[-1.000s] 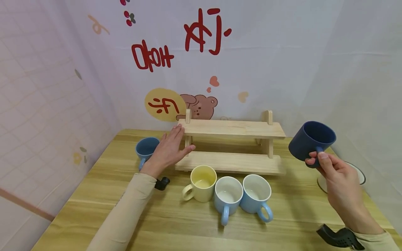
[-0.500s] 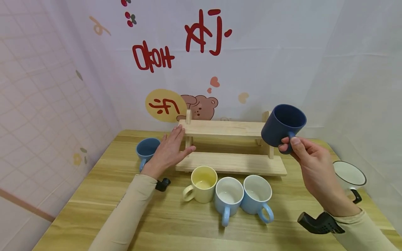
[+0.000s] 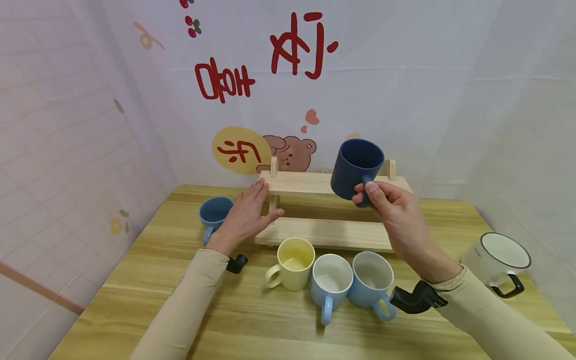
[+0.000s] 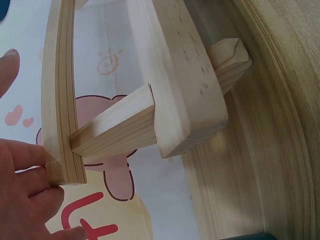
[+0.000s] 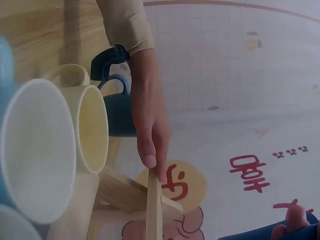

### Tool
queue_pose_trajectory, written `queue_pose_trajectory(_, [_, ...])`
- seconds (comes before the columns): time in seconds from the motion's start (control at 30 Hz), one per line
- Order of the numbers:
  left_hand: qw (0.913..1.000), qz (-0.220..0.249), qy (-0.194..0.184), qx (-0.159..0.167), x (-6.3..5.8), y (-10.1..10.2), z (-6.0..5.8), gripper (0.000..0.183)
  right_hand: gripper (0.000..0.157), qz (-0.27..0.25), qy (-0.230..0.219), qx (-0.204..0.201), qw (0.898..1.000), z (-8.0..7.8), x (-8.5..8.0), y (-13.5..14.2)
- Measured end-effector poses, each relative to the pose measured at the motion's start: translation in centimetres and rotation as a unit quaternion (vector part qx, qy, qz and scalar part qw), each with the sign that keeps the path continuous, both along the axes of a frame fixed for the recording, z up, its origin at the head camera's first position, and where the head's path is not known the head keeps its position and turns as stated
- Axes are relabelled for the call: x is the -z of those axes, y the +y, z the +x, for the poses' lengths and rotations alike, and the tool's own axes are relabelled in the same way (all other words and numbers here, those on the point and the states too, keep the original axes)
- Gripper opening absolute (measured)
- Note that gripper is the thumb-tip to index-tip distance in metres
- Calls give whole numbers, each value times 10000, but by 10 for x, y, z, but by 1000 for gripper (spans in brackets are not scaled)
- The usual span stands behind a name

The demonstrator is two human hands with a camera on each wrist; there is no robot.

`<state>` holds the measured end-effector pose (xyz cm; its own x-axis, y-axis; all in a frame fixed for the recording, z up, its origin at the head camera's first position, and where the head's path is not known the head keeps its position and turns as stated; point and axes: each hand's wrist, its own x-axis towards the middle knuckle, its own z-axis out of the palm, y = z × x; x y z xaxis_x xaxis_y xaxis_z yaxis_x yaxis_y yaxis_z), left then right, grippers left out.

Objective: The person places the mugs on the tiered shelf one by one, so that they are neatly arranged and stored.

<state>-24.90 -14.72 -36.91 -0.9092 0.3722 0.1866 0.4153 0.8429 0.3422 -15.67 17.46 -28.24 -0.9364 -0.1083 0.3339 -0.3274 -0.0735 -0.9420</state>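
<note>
My right hand [image 3: 402, 220] pinches the handle of a dark blue mug [image 3: 346, 174], held upright, slightly tilted, in front of the upper board of a two-tier wooden shelf [image 3: 299, 183]. In the right wrist view, only part of that mug [image 5: 260, 234] and a few fingertips [image 5: 295, 220] show at the lower right. With its fingers extended, my left hand [image 3: 245, 217] rests on the left end of the upper board. The left wrist view has the left fingers [image 4: 30, 180] touching the board's end.
Before the shelf stand a yellow mug [image 3: 294, 275] and two light blue mugs [image 3: 330, 287], [image 3: 366, 290] with white insides. A blue mug [image 3: 216, 210] is left of the shelf, beside my left wrist. At right stands a white mug [image 3: 490, 265] with black rim and handle.
The dark blue mug, in my right hand, has moved left and upward from the right side to in front of the upper board. My left hand has stayed on the shelf.
</note>
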Motion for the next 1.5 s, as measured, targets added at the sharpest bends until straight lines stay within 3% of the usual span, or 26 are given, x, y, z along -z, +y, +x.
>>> queue_pose_trajectory(0.63, [10000,17,-22,-77,0,2,1,94,42,274,-543,163,9980,-55,-1,-66])
queue_pose_trajectory(1.03, [9999,68,-102,-76,1,2,1,92,42,279,-684,136,9972,-76,0,-102])
queue_pose_trajectory(1.3, [9999,51,-52,-84,2,1,0,92,38,538,-938,401,9933,-87,9,-121])
queue_pose_trajectory(1.5, [10000,68,3,-53,2,1,0,92,38,452,-1050,601,9916,-94,16,-127])
